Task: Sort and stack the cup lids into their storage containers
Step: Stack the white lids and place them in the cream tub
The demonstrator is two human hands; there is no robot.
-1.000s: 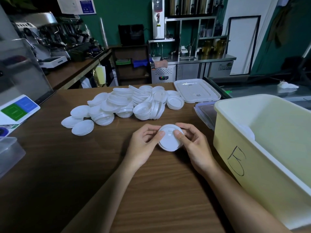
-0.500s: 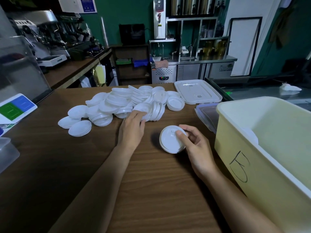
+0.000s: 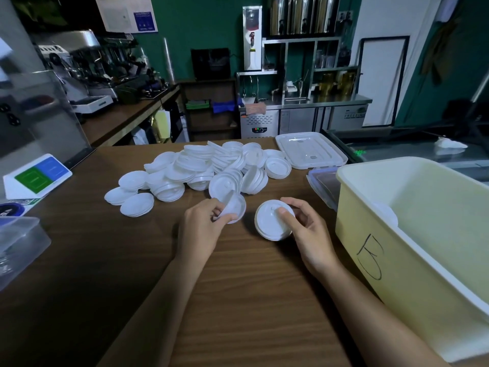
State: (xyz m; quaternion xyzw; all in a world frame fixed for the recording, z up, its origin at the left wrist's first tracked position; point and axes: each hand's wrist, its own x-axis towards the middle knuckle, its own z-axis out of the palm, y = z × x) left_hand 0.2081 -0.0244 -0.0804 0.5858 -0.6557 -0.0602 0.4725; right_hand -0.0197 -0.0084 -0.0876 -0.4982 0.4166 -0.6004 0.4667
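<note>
Lids [image 3: 201, 168] lay heaped at the far middle of the table [image 3: 238, 300], so I had my left hand [image 3: 201, 229] pinching a fresh lid [image 3: 232, 207] beside the stack [image 3: 272, 223] my right hand [image 3: 309, 234] clasped, ready to join them near the bin [image 3: 397, 260].

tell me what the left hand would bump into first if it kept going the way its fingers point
Probably the tilted lids at the near edge of the lid pile, just beyond the left hand and the lid it holds; depth is hard to judge.
</note>
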